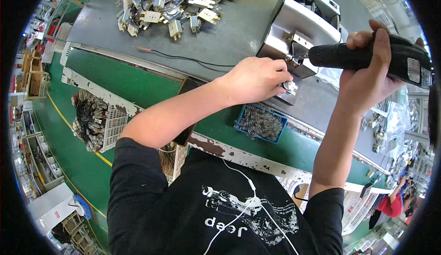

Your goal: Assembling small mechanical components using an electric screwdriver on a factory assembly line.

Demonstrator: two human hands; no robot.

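My right hand (367,66) is wrapped round a black power screwdriver (337,55), its nose pointing left toward a metal bracket (297,48) at the front of a silver box-shaped fixture (305,20). Whether the tip touches the bracket, I cannot tell. My left hand (257,80) is closed, fingertips pinched on a small metal part (289,87) just in front of the fixture. The fingers hide most of that part.
Grey switch-like units with metal plates (170,6) lie heaped at the back left. A dark cable (193,61) crosses the grey bench. Below my left hand sits a blue tray (237,125) of springs. A white basket (115,126) is at left; someone in red (392,204) is far right.
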